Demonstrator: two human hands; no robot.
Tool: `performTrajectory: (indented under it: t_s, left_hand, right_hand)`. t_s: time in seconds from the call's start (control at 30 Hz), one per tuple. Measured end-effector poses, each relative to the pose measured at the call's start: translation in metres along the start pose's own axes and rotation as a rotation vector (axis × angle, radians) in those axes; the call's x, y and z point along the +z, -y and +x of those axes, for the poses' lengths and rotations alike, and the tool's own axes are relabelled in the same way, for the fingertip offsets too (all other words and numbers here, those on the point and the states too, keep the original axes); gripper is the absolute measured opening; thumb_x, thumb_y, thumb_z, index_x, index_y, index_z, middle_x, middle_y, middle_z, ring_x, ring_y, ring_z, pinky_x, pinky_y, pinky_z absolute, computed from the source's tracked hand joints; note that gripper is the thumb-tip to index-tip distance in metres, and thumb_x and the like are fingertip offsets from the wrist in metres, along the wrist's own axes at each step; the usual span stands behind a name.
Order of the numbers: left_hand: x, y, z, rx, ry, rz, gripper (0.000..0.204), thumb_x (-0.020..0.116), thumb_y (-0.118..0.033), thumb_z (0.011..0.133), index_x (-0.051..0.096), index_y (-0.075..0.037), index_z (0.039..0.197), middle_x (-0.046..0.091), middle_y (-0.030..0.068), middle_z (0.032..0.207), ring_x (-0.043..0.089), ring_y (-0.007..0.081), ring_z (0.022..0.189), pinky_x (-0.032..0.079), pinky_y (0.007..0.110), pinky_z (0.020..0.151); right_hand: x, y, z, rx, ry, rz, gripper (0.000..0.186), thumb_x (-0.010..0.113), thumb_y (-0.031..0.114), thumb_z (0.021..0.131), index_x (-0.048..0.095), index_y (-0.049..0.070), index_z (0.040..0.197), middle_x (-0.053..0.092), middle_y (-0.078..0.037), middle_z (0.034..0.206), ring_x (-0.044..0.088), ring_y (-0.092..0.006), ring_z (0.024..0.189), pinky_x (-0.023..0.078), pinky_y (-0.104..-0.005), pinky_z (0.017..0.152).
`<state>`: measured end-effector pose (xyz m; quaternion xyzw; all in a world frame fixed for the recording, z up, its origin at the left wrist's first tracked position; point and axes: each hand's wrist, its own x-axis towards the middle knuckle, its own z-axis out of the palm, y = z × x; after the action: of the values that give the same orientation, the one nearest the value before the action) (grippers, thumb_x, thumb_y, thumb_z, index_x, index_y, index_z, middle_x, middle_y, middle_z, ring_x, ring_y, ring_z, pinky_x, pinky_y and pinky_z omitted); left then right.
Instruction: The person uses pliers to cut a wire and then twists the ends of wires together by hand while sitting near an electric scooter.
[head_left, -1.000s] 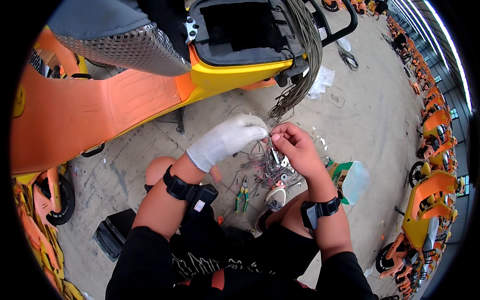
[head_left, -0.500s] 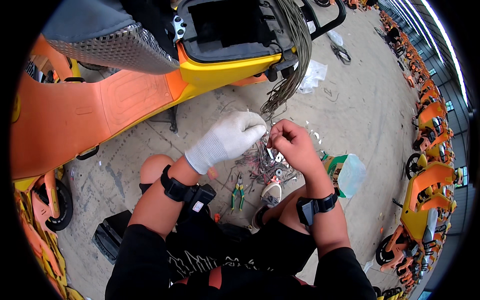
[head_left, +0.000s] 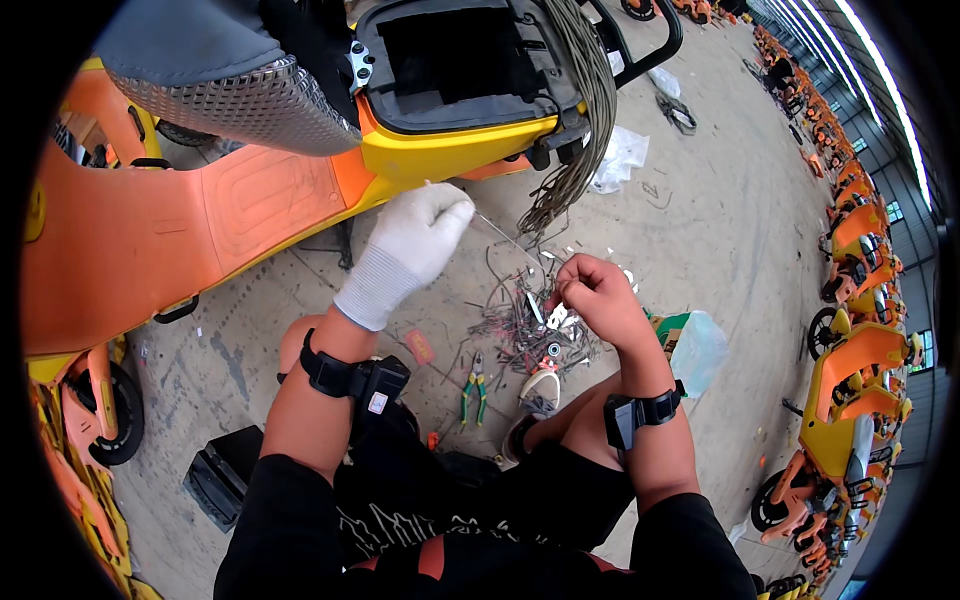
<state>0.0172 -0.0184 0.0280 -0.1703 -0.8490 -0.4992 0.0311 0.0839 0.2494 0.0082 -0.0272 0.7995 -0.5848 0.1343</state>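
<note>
A thin pale strand [head_left: 508, 238] runs taut and slanting between my two hands. My left hand [head_left: 420, 230], in a white knit glove, is closed with thumb and fingers pinching the strand's upper end. Bare and lower to the right, my right hand [head_left: 603, 300] has its fingers curled round the other end; what lies inside them is hidden. Beyond the strand hangs a thick bundle of grey-green cords [head_left: 575, 170], draped over the rear of a yellow and orange scooter [head_left: 450, 148]. Below it, clipped black pieces and white scraps [head_left: 520, 315] litter the floor.
Green-handled pliers [head_left: 474, 390] lie on the concrete near my shoe [head_left: 541, 388]. A green and clear plastic package [head_left: 695, 350] stands right of my right wrist. A black box [head_left: 225, 475] sits at lower left. Parked scooters [head_left: 840, 410] line the right side.
My hands have moved apart: the left went left and slightly up, the right slightly right and down. The strand now shows stretched between them.
</note>
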Motion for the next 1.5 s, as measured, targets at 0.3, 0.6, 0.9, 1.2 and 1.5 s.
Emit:
performTrajectory:
  t_s: [0.3,0.6,0.9,1.2,1.5]
  left_hand:
    - [-0.024,0.012,-0.002,-0.055,-0.052,-0.011,0.028,0.055,-0.022,0.093,0.067,0.003,0.093,0.067,0.0149,0.081,0.065,0.025,0.08,0.049,0.035,0.076]
    - [-0.031,0.011,-0.011,-0.115,-0.033,-0.005,0.028,0.055,-0.022,0.092,0.068,0.003,0.092,0.067,0.014,0.081,0.064,0.0225,0.079,0.049,0.034,0.076]
    - [-0.005,0.022,-0.011,-0.043,0.189,0.292,0.029,0.058,-0.027,0.093,0.066,-0.003,0.109,0.067,0.0181,0.101,0.065,0.0321,0.1,0.049,0.042,0.089]
    - [0.02,-0.009,-0.013,0.072,0.242,0.197,0.036,0.059,-0.03,0.092,0.066,-0.003,0.115,0.068,0.0172,0.106,0.064,0.033,0.103,0.048,0.039,0.095]
    - [0.043,-0.044,-0.022,-0.527,0.56,-0.654,0.058,0.054,-0.049,0.096,0.056,-0.006,0.136,0.059,0.0168,0.131,0.059,0.0267,0.116,0.056,0.044,0.079]
  right_hand:
    - [-0.019,-0.016,-0.012,0.035,0.034,0.038,0.009,0.054,0.007,0.088,0.06,0.001,0.086,0.066,-0.004,0.078,0.062,-0.0103,0.074,0.047,-0.0256,0.067]
    - [-0.026,-0.016,-0.022,0.095,0.07,0.039,0.011,0.052,0.006,0.087,0.061,0.0,0.085,0.066,-0.003,0.079,0.064,-0.0105,0.077,0.047,-0.0256,0.067]
    - [-0.03,-0.003,-0.033,0.177,0.237,0.428,0.009,0.054,0.004,0.089,0.061,-0.001,0.093,0.06,-0.004,0.075,0.07,-0.0245,0.082,0.05,-0.0298,0.077]
    - [-0.012,0.004,-0.024,-0.002,0.261,0.928,0.014,0.056,0.012,0.099,0.06,0.0,0.103,0.061,-0.006,0.083,0.069,-0.028,0.089,0.055,-0.0386,0.085]
    - [0.017,0.014,-0.013,0.138,0.039,0.618,0.018,0.06,0.013,0.098,0.061,-0.002,0.108,0.067,-0.008,0.086,0.072,-0.0248,0.082,0.059,-0.034,0.077]
